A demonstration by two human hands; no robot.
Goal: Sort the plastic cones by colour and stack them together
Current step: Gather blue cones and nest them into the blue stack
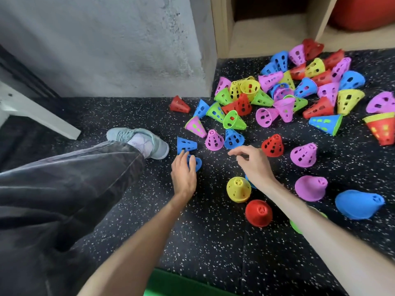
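**Two hands reach toward scattered plastic cones on a speckled floor**

A person sits on a black speckled floor (203, 242), seen from above. The landmark here is an upright yellow cone (238, 189) standing near the middle of the view.

To the left of the yellow cone and a little beyond it, the left hand (184, 169) lies palm down with its fingers curved over a small blue cone (197, 163), partly hiding it. Just past those fingers stands another blue cone on its side (186, 144).

Just beyond the yellow cone and slightly right, the right hand (253, 162) hovers with loosely curled fingers and holds nothing. The two hands are apart.

Nearer the viewer than the yellow cone sits a red cone (258, 213). To its right stand a pink cone (311, 188) and, farther right, a blue stack (359, 207).

Far beyond the yellow cone, toward the upper right, a jumbled heap of cones (288, 90) in pink, blue, green, yellow and red lies unsorted.

Well to the left of the yellow cone, a leg in dark trousers (64, 178) ends in a pale shoe (141, 139).
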